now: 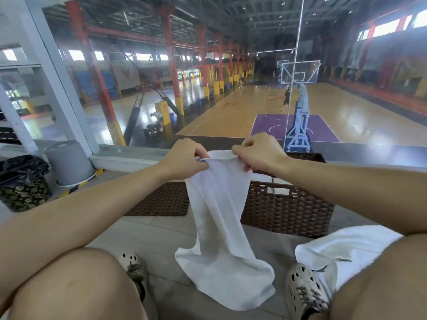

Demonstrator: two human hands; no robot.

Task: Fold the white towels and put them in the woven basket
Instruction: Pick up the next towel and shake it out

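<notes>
Both hands are pinching the top edge of a white towel [221, 218]: left hand [184, 158] and right hand [258, 153] close together, cloth hanging down below them. The woven basket [288, 204] sits just behind, under the right hand. Another towel [346, 248] lies lower right.

A woven basket [286, 204] stands on the floor [161, 232]. Before its left end hangs a towel [221, 215], held at the top by the left hand [184, 158] and right hand [258, 153] (right nearer the basket). A mat [159, 199] lies left of the basket, and a second towel [346, 248] lies before it.
</notes>
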